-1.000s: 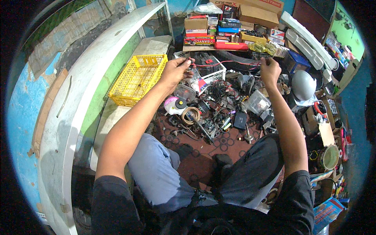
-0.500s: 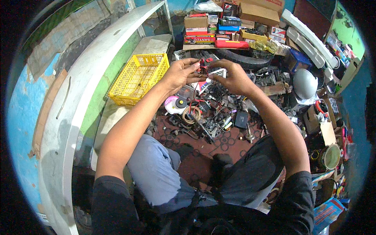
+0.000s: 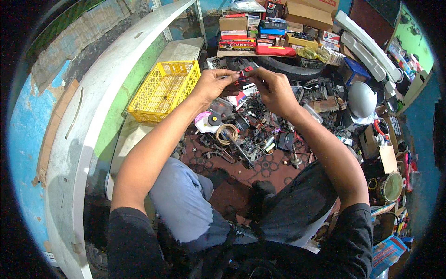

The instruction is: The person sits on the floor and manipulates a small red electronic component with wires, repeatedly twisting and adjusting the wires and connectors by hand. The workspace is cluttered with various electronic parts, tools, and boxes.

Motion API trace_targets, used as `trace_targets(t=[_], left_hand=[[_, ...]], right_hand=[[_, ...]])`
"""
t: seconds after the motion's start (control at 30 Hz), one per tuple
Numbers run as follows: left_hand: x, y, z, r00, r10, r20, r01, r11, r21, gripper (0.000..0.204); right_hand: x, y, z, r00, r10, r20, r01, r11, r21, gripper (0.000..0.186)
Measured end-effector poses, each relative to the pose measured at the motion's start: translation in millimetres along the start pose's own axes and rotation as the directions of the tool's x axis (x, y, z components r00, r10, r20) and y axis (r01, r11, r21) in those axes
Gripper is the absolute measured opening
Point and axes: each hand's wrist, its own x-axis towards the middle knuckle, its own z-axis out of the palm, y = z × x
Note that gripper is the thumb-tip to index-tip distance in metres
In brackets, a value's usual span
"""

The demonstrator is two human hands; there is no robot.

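Observation:
Over the pile of loose parts, my left hand point(image 3: 212, 87) and my right hand point(image 3: 275, 92) are raised close together. Between their fingertips is a small red-and-black part with thin wires point(image 3: 248, 69). Both hands pinch at it, and the fingers cover much of it, so its exact kind is unclear. Below my left hand lie a white-and-pink container with a black cap point(image 3: 207, 121) and a coil of tan cord point(image 3: 226, 134). A small black box point(image 3: 286, 140) sits among the parts below my right hand.
At the left a yellow plastic crate point(image 3: 164, 92) rests beside a long whitish shelf panel point(image 3: 74, 153). Stacked boxes point(image 3: 237, 35) stand at the back, with a black tyre point(image 3: 290, 68) in front. A silver dome point(image 3: 362, 99) and more clutter line the right.
My right hand has turned, its fingers now bunched on the red-and-black part. The wire that hung below my hands no longer shows there. My left hand has hardly moved.

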Motion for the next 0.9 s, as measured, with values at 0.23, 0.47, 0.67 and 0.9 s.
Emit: trace_targets(t=[0.23, 0.47, 0.67, 0.9], left_hand=[[-6.6, 0.0, 11.7, 0.997, -0.019, 0.081, 0.032, 0.987, -0.156, 0.031], [-0.8, -8.1, 3.7, 0.998, -0.022, 0.053, 0.029, 0.989, -0.147, 0.026], [-7.4, 8.1, 7.5, 0.989, 0.118, 0.086, -0.141, 0.924, 0.354, 0.02], [-6.1, 15.1, 9.7, 0.994, 0.11, 0.007, -0.103, 0.899, 0.426, 0.02]], right_hand=[[-1.5, 7.0, -2.7, 1.0, 0.005, 0.028, -0.003, 0.996, -0.089, 0.016], [-1.6, 1.1, -2.1, 0.985, 0.13, 0.114, -0.122, 0.99, -0.075, 0.018], [-2.7, -1.4, -3.5, 0.999, -0.006, 0.042, 0.005, 1.0, 0.03, 0.033], [-7.6, 6.5, -2.6, 0.992, 0.026, 0.123, -0.03, 0.999, 0.032, 0.032]])
